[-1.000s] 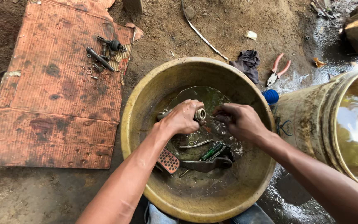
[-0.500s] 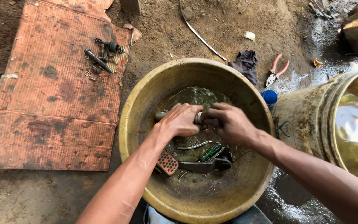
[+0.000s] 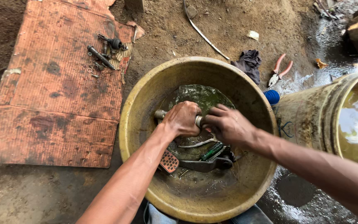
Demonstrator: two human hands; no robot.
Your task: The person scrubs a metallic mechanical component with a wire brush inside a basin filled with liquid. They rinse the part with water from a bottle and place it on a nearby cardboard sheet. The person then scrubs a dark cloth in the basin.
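Inside the basin (image 3: pixel 137 103), both hands grip a metal shaft (image 3: pixel 160 114).

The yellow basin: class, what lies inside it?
Inside the yellow basin: dark liquid, a metal shaft held by the left hand and right hand, a pedal, a green-handled tool. The hands cover the shaft's middle.

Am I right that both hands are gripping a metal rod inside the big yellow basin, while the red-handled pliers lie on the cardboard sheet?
Not quite. In the head view the red-handled pliers lie on the bare dirt beside a dark rag, not on the cardboard sheet, which holds bolts and small parts. The rest stands: the left hand and right hand grip a metal rod inside the big yellow basin.
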